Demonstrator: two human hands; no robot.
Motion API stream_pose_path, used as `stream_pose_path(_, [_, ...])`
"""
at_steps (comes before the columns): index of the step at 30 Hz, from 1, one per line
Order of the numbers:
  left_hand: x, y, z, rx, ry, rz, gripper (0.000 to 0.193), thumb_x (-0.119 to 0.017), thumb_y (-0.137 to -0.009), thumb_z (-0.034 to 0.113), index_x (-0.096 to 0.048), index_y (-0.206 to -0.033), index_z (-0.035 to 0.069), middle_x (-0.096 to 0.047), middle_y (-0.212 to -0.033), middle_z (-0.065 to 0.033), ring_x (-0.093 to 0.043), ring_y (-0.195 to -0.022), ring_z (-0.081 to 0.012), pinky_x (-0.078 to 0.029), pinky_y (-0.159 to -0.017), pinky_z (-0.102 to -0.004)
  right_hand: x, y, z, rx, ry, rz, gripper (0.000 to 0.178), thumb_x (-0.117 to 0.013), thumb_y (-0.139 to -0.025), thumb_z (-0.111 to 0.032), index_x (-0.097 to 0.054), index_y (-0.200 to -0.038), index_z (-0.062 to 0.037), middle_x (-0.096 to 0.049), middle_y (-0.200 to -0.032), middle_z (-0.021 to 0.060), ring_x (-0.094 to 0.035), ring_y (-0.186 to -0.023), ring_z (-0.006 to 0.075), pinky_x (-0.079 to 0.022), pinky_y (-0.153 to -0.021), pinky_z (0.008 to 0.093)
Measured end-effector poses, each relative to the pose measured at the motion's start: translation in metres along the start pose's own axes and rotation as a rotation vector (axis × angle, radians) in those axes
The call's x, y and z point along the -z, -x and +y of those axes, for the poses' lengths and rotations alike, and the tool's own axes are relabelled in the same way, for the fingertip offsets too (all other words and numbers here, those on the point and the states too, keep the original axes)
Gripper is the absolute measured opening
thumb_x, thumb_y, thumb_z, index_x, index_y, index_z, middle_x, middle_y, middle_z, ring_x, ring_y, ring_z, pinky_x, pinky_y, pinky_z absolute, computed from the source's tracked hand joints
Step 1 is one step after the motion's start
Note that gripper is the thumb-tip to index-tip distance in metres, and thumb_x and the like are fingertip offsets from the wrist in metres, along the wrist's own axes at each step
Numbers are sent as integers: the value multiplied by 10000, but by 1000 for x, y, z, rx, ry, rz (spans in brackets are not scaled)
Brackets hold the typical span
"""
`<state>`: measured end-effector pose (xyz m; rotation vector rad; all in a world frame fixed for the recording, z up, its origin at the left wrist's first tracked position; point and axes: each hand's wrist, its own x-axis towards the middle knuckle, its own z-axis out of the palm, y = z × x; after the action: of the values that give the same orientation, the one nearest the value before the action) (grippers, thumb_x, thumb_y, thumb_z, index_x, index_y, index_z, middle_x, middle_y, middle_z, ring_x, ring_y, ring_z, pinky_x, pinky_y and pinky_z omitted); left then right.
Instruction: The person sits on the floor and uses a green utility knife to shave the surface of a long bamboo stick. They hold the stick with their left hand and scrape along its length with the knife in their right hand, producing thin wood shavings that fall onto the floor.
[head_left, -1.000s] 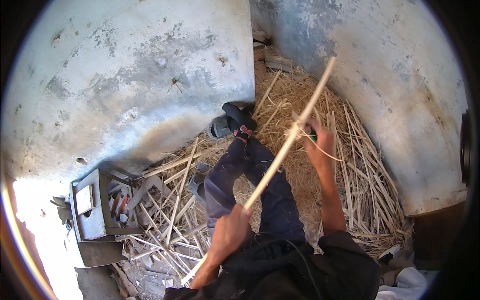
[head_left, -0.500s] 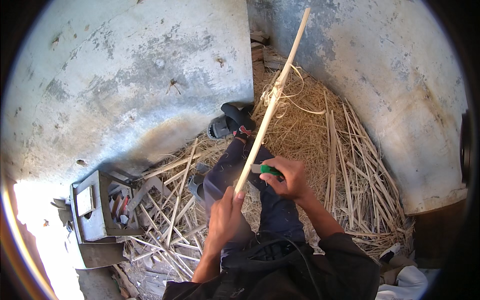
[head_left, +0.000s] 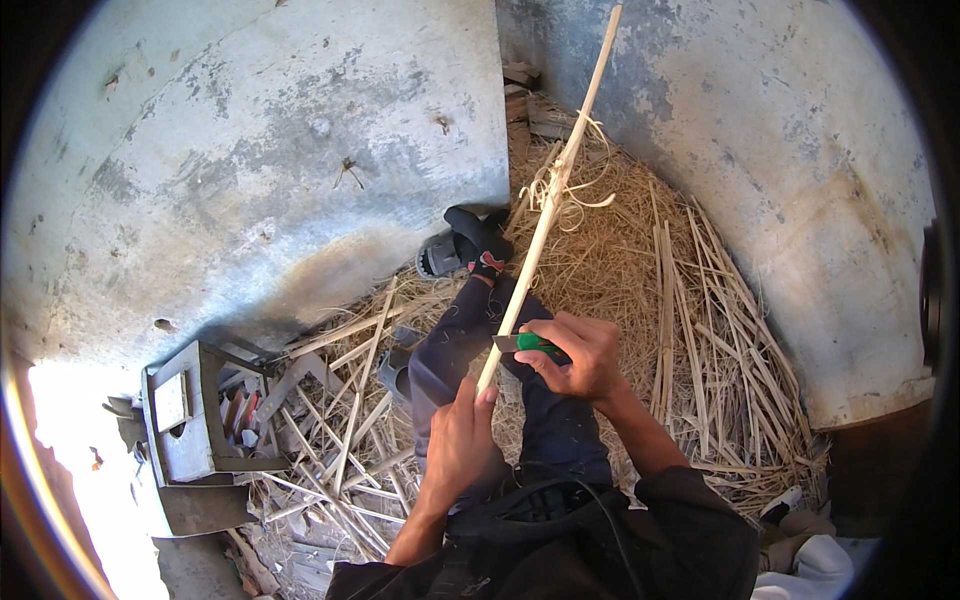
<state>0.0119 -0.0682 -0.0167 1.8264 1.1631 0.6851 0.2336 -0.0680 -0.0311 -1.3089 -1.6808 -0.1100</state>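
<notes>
A long pale strip of split bamboo or wood (head_left: 533, 250) slants up and away from me over my lap. My left hand (head_left: 460, 432) is closed around its near end. In my right hand (head_left: 583, 357) is a green-handled knife (head_left: 541, 347), gripped in the fist. Its short flat blade lies against the strip a little beyond my left fingers. Curled thin shavings (head_left: 583, 196) cling to the strip past its middle. The strip's far end rises in front of the wall.
Straw-like shavings (head_left: 610, 240) cover the floor ahead. Long split sticks (head_left: 740, 340) lie at the right, and more sticks (head_left: 350, 430) cross at the left near an old wooden box (head_left: 205, 415). Worn plastered walls (head_left: 300, 130) close in both sides. Another person's pale-clothed leg (head_left: 815, 565) shows at lower right.
The strip and my left hand have shifted slightly right and up. The blade now rests across the strip, and the curled shavings hang differently.
</notes>
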Motion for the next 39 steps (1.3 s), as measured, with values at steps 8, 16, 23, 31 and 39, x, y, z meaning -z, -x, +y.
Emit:
stream_pose_path(8, [0,5,-4,-19,-106,5,257,-522,-1127,235,-545,-1027,-1,-592,-701,-294,-622,-731,-541,-422,-612,-600,1,-3,2,3,-25,16,310,-831,-924,-398,-790,-997,-99,-677,-739,33,-662,-572,205,-493,-511,353])
stream_pose_path(16, [-4,45,-17,-43,-98,-150,274,-554,-1110,294,-521,-1052,27,-652,-787,-328,-658,-823,-557,-475,-663,-620,40,-9,105,-467,123,221,421,-671,-1063,-441,-785,-1058,-35,-648,-673,28,-585,-585,135,-414,-527,335])
stream_pose_path(23, [8,20,-15,21,15,-13,237,-574,-1099,177,-517,-953,-1,-586,-700,-287,-604,-706,-540,-436,-604,-570,22,11,62,-338,-113,35,333,-764,-987,-360,-749,-1029,-29,-696,-776,89,-675,-639,183,-513,-581,350])
stream_pose_path(31, [6,8,3,63,-35,-39,258,-580,-1098,228,-537,-998,-6,-608,-718,-309,-624,-770,-562,-447,-636,-589,5,5,13,-74,-185,-75,320,-875,-892,-348,-762,-976,-60,-716,-793,53,-712,-636,216,-529,-550,325])
stream_pose_path(39, [4,14,0,44,-40,-30,260,-566,-1103,240,-533,-1008,0,-604,-708,-322,-624,-764,-568,-435,-640,-619,9,-7,13,-95,-121,46,329,-872,-896,-347,-768,-961,-42,-726,-778,76,-695,-588,217,-512,-509,331])
